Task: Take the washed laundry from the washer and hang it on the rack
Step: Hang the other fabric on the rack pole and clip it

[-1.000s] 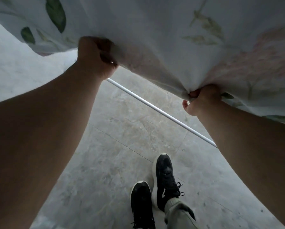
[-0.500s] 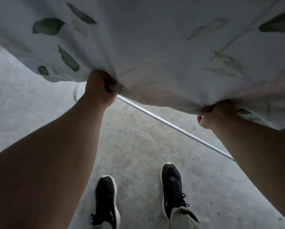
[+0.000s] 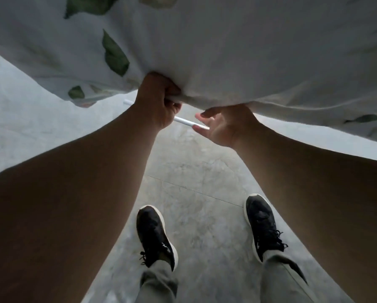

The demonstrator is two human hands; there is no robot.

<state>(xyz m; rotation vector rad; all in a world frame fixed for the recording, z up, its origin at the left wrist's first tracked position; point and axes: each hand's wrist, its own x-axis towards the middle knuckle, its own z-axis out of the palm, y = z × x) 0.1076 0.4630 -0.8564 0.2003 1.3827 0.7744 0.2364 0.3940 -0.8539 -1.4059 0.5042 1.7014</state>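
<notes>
I am not finding any text, number or brand that I can read. My black shoes, lower in the frame, are showing only small blurred white marks.

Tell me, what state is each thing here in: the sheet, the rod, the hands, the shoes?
Leaf-print sheet, spread overhead, lower edge bunched.
Left hand, grips the sheet's edge.
Right hand, open, fingers spread below the edge, holding nothing.
White rod, bare between the hands.
Black shoes, laced, flat on the floor.

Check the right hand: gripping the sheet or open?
Open. The right hand sits at the edge of the sheet with visible fingers straight, pinching nothing; only the left hand grips it.
</notes>
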